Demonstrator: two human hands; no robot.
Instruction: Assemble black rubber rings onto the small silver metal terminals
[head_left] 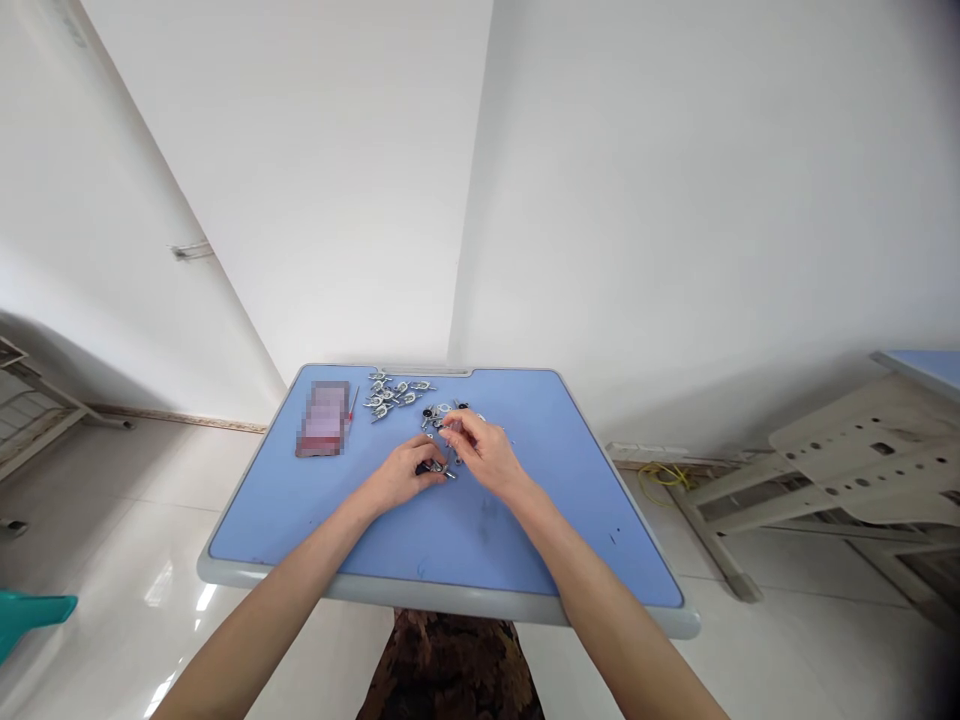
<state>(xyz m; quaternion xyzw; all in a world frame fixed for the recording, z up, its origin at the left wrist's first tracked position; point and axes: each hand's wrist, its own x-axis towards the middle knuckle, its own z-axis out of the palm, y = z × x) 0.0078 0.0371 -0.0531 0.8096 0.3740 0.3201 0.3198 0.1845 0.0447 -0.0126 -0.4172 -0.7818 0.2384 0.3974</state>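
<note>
Near the middle of the frame, in the head view, both hands work close together above a blue-topped desk point(525, 520). The left hand point(401, 475) has its grip closed, thumb and fingers bent around a small metal piece point(439, 467) whose end sticks out to the right, just over the desk top. The right hand point(487, 452) is just above and right of that piece, its thumb and forefinger brought nearly together; whether anything small sits between them is too small to tell. Just beyond the right fingertips, partly hidden by the hand, lies a scatter of loose parts point(428, 413), some black and some metallic.

Up and left of these, toward the far edge of the desk, is a group of silvery metal fittings point(382, 410), lying loosely together. At the desk's left side rests a pixelated, pinkish rectangular item point(325, 418), with a slim tool point(352, 405), red at its lower end, just beside it. At the far right of the frame stands another desk point(840, 460), with yellow cord point(664, 480) on the floor near its leg.
</note>
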